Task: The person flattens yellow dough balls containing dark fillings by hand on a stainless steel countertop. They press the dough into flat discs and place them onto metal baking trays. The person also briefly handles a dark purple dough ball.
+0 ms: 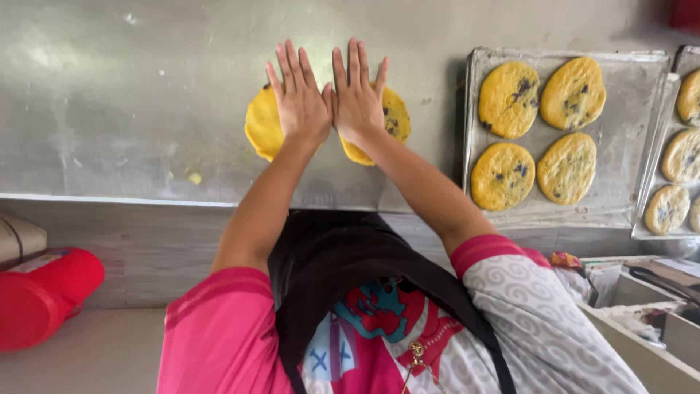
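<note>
Both hands lie flat and wide open, side by side with thumbs touching, pressing palms down on a yellow dough round (266,131) that rests on the steel counter (109,95). Neither hand grips anything: the left hand (300,102) covers the dough's middle left part, and the right hand (357,98) covers its middle right part, all fingers stretched straight and pointing away from the person. Only the dough's outer edges show, a plain yellow lobe left of the left hand and a lobe with dark specks right of the right hand. A small yellow crumb (194,177) sits on the counter just below and left of the dough, near the counter's front edge. Right of the dough, well apart from it, a metal baking tray (627,124) lies on the counter holding four flattened yellow rounds (508,99) with dark specks, set two by two and not touching each other. Right of that tray a second tray (645,219) overlaps its edge and carries more of the same speckled rounds, partly cut off by the frame. Below the dough, nearest the camera, the person's pink sleeves and a black apron (328,255) fill the view. Far left of the dough, below counter level, sits a red plastic container (44,295).
</note>
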